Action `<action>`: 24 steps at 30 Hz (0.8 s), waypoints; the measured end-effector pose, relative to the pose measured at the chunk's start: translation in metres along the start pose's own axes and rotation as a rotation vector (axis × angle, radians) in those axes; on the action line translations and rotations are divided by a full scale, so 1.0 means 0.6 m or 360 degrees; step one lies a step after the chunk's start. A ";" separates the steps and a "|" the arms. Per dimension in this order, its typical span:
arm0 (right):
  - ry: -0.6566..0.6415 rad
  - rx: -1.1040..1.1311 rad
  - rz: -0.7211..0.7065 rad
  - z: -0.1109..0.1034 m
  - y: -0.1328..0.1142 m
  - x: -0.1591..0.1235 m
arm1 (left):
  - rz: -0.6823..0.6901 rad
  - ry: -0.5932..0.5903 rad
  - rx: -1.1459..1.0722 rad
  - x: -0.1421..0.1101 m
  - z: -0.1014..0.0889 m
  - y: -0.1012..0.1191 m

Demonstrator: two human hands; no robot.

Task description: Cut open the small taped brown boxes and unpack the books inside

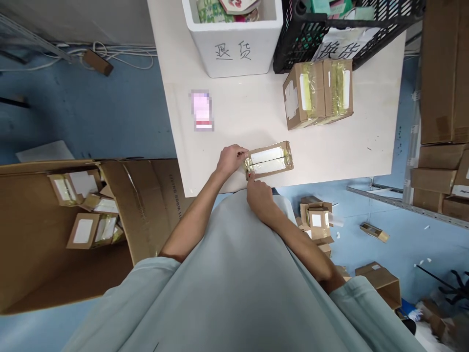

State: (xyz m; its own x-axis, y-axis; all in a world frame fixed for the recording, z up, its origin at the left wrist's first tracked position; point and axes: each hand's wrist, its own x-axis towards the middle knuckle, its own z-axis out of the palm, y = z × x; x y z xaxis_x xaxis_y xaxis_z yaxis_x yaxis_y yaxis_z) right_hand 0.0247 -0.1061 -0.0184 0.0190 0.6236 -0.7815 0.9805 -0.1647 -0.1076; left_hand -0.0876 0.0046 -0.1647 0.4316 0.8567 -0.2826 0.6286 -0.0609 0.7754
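A small cardboard box (pixel 269 160), sealed with clear tape and bearing white labels, lies slightly tilted near the front edge of the white table. At its upper left corner, my left hand (pixel 230 159) is closed with the fingertips pinching the box's end. My right hand (pixel 260 198) is closed by the lower left corner. A tiny red spot shows at its fingertips, too small to name. Behind the box, to the right, stand two taped cardboard boxes (pixel 304 95) side by side.
At the table's back are a white bin (pixel 240 51) and a black crate (pixel 293 44), both holding packages. A blurred pink item (pixel 202 110) lies at the left. Left of the table, a large open carton (pixel 146 210) holds several small boxes. Stacked cartons (pixel 439 117) stand right.
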 end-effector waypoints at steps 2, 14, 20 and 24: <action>-0.0021 0.0030 -0.0034 -0.006 0.010 0.005 | -0.0013 0.0010 0.0022 -0.002 -0.001 0.003; 0.0559 0.0443 0.0256 0.008 0.339 0.023 | -0.0055 0.0015 0.0496 -0.014 0.023 0.090; 0.0661 0.0455 0.0411 0.107 0.492 0.183 | 0.0262 -0.0251 0.0613 0.004 0.152 0.206; 0.0723 0.0427 0.0385 0.140 0.528 0.234 | 0.0255 -0.0267 0.0723 0.025 0.191 0.225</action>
State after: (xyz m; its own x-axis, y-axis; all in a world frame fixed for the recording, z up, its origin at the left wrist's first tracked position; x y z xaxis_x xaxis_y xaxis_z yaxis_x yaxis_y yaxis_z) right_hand 0.3216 -0.1350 -0.2141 0.3764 0.7998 -0.4675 0.8549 -0.4943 -0.1573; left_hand 0.0781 -0.0494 -0.1292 0.6201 0.7266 -0.2960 0.7478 -0.4331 0.5032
